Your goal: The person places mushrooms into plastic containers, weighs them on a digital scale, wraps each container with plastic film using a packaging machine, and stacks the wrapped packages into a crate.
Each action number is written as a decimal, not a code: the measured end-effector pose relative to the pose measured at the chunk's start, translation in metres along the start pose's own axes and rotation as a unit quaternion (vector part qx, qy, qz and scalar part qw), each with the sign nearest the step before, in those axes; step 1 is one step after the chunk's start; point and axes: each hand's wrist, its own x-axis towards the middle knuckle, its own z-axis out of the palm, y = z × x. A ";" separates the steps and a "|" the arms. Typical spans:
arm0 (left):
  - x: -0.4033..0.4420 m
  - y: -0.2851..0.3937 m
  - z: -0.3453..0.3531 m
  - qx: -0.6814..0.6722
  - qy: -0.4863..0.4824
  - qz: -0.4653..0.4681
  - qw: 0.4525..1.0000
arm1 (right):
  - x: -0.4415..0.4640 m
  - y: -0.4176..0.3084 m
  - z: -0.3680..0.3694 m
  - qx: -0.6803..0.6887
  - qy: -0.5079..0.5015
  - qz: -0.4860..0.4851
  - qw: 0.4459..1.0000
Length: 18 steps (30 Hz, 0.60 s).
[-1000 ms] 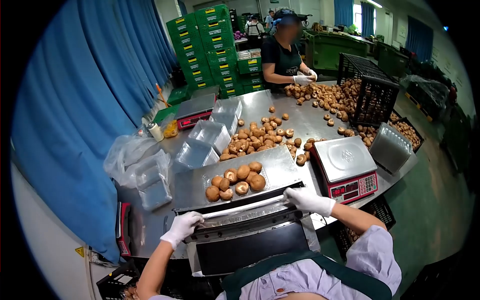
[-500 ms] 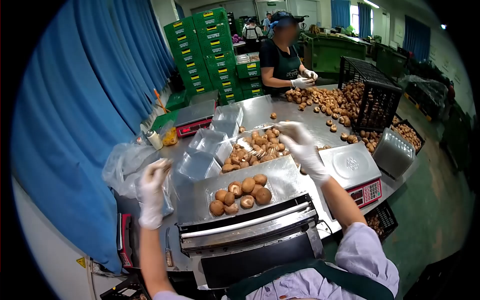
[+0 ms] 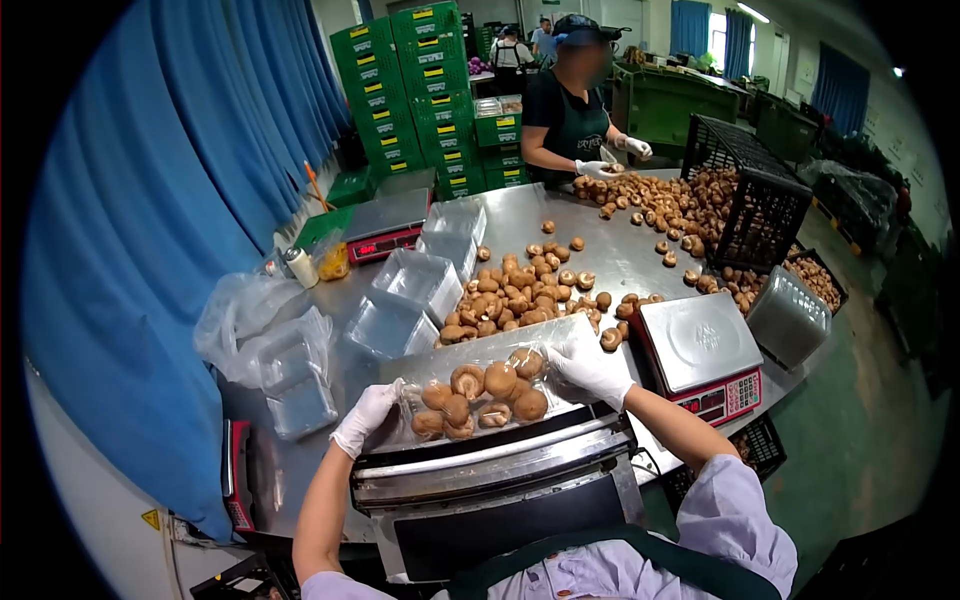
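A clear tray of brown shiitake mushrooms point(image 3: 499, 379) sits on the metal plate of a film wrapping machine point(image 3: 490, 472). Shiny clear plastic film point(image 3: 412, 402) lies stretched across the mushrooms. At the tray's left end, my white-gloved left hand point(image 3: 366, 418) is closed on the film's edge. My gloved right hand point(image 3: 590, 373) is at the right end, its fingers closed on the film there; the fingertips are partly hidden. Just beyond the plate is a heap of loose mushrooms point(image 3: 520, 292).
Empty clear trays point(image 3: 418, 280) stand left of the heap, near a plastic bag point(image 3: 240, 318). A scale point(image 3: 700, 340) is at right, another point(image 3: 388, 225) behind. Across the table a gloved co-worker point(image 3: 570, 110) handles mushrooms beside a tipped black crate point(image 3: 745, 190). Green crates point(image 3: 430, 90) are stacked behind.
Both hands have come down from above, the left moving right, bringing the film down over the tray of mushrooms. The co-worker's hands have moved apart.
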 end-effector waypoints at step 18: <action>-0.042 0.020 0.068 -0.070 0.254 -0.035 0.964 | -0.033 0.013 0.023 -0.214 0.136 -0.129 0.959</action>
